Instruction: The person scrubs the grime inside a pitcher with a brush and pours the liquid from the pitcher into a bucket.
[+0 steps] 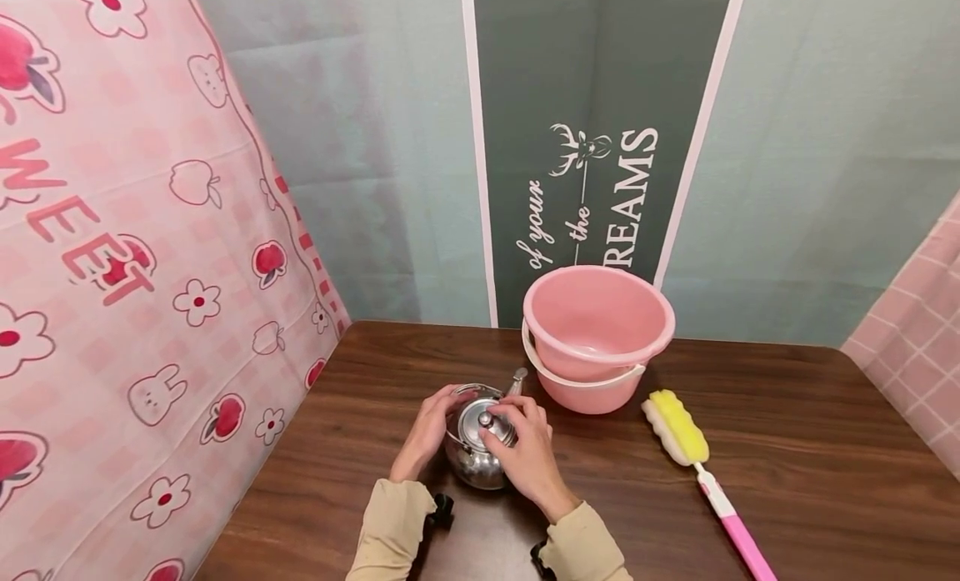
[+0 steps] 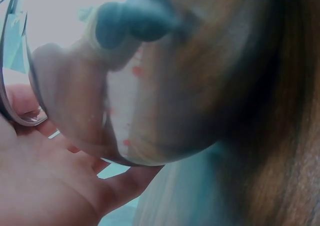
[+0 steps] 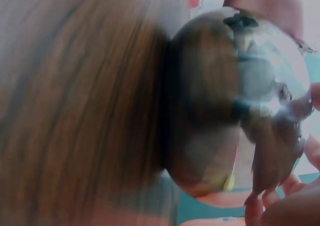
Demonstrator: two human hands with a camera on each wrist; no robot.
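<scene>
A shiny metal teapot point(image 1: 480, 473) stands upright on the table, its spout point(image 1: 517, 379) pointing back and right. Its round lid point(image 1: 472, 427) sits on top and carries a small knob point(image 1: 485, 418). My left hand point(image 1: 426, 435) holds the pot's left side, palm against the rounded body. In the left wrist view its fingers point(image 2: 24, 98) lie behind the thin metal handle point(image 2: 10, 103). From the right, my right hand point(image 1: 528, 452) pinches at the lid by the knob with thumb and index finger. In the right wrist view its other fingers lie close to the pot's upper edge.
A pink bucket point(image 1: 600, 395) with a white handle stands behind the teapot to the right. On the right lies a brush with a yellow and white sponge head point(image 1: 678, 427) and pink handle point(image 1: 748, 548). Printed curtains hang behind the table and along its left side.
</scene>
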